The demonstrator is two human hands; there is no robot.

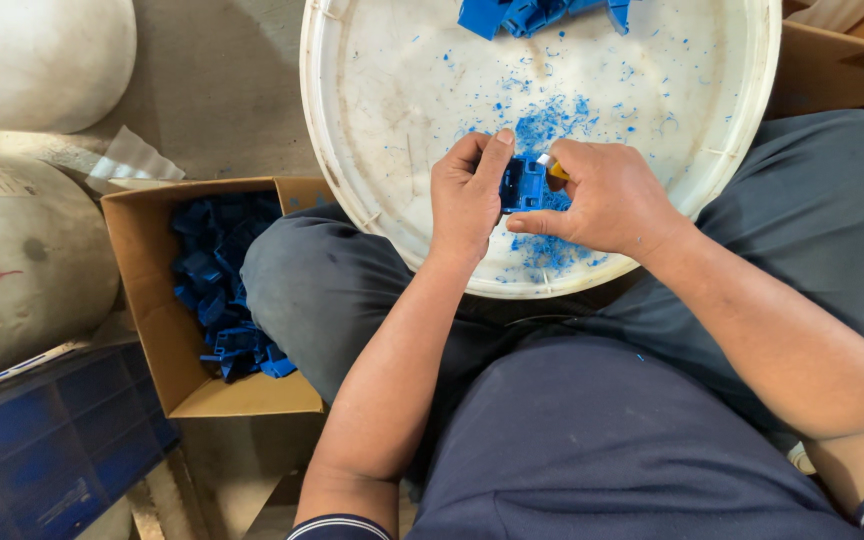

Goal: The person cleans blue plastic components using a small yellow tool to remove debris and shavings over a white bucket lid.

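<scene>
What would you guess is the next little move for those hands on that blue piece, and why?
Probably another short scrape along the edge of the blue plastic part. The left hand grips it, the right hand presses a small yellow-handled tool to it, and blue shavings litter the white lid underneath.

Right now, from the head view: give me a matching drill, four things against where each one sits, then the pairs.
Things:
1. left hand
2. right hand
3. cardboard box
4. white round lid

Places:
A. on the floor beside the left knee, holding blue parts
B. across the lap, dusted with blue shavings
C. gripping the blue plastic part from its left side
D. pressing a small yellow-handled tool to the part

Pairs: 1-C, 2-D, 3-A, 4-B
</scene>
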